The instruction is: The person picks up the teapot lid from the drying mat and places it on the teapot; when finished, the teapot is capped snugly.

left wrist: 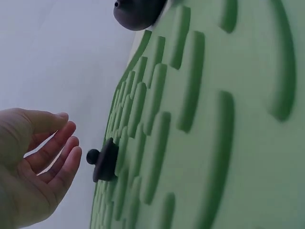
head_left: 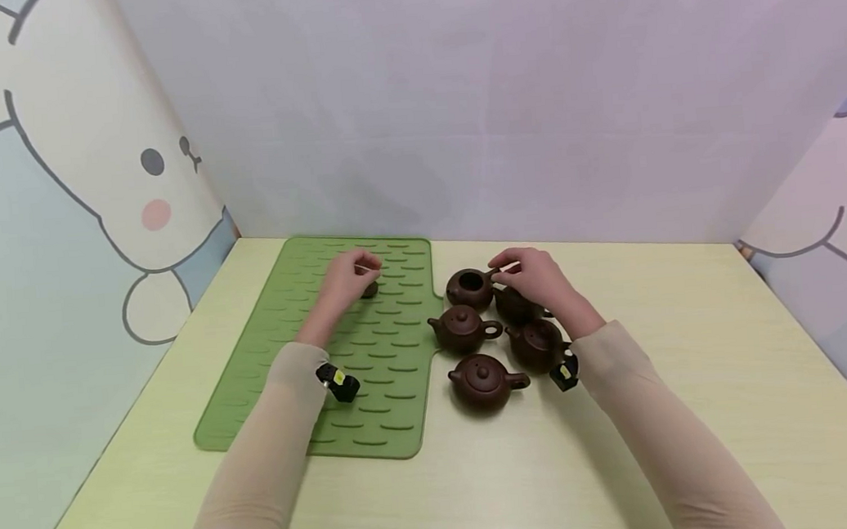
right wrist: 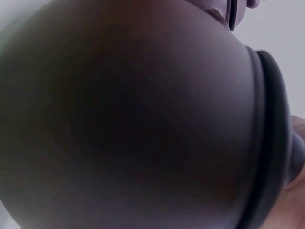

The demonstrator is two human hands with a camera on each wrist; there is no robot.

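Over the green mat, my left hand (head_left: 349,279) hovers with loosely bent fingers and nothing between them. A small dark brown teapot lid (head_left: 370,290) lies on the mat just beyond it; the left wrist view shows the lid (left wrist: 106,160), knob outward, apart from the fingertips. My right hand (head_left: 535,277) reaches over the teapots, thumb and forefinger at the handle of a lidless brown teapot (head_left: 470,300). Whether they grip that handle is not clear. A lidded teapot (right wrist: 133,119) fills the right wrist view and hides the fingers.
Below the right hand sits another teapot (head_left: 513,307), partly covered. More lidded teapots stand nearer: one at the mat's edge (head_left: 461,334), one by the right wrist (head_left: 536,348), one in front (head_left: 482,387). The ridged green mat (head_left: 397,418) covers the table's left part; a pale wall rises behind.
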